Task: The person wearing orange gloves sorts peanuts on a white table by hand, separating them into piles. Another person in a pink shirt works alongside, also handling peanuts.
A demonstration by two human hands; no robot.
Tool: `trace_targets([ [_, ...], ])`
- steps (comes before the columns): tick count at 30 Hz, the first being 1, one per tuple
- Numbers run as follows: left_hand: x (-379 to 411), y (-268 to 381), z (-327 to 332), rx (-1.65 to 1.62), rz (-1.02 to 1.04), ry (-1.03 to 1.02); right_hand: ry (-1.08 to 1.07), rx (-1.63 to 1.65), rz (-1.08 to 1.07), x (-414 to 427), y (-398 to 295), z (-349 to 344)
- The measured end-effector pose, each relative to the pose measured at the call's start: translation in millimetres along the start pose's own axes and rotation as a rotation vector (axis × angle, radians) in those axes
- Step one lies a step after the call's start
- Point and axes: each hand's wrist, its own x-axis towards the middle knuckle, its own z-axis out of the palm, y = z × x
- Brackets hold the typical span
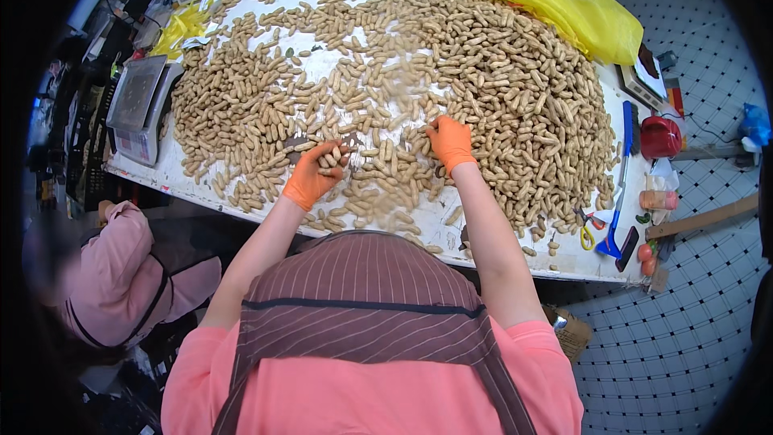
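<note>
My left hand (313,175), in an orange glove, curls around a few unshelled peanuts (329,159) just above the white tabletop. To the right, my right hand (452,140), gloved the same way, reaches down to the near-left side of the big peanut heap (525,103). Its fingertips meet loose peanuts there, and whether they pinch one is hidden. Scattered peanuts (392,163) lie between my two hands. A second, lower spread of peanuts (235,103) covers the table left of my left hand.
A digital scale (136,109) stands at the table's left edge. Yellow mesh (561,0) drapes over the heap's far right. A blue-handled brush (625,151), scissors (587,235) and a red container (661,137) line the right side. Another person in pink (127,272) is at lower left.
</note>
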Motion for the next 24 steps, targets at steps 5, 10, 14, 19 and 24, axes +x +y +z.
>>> trace_targets([
  [5,-4,-14,4,-0.064,-0.019,-0.084,0.048,0.236,0.035,-9,-4,-3],
  [10,5,-30,36,0.000,-0.074,-0.037,0.201,0.654,0.039,-26,-31,-16],
  [14,15,-44,54,0.055,-0.060,0.058,0.083,0.766,-0.099,-56,-84,-19],
  [19,25,-49,54,0.260,0.029,0.066,0.077,0.834,-0.091,-64,-100,-11],
  [24,27,-39,21,-0.134,-0.008,0.118,-0.017,0.584,-0.292,-61,-117,-21],
])
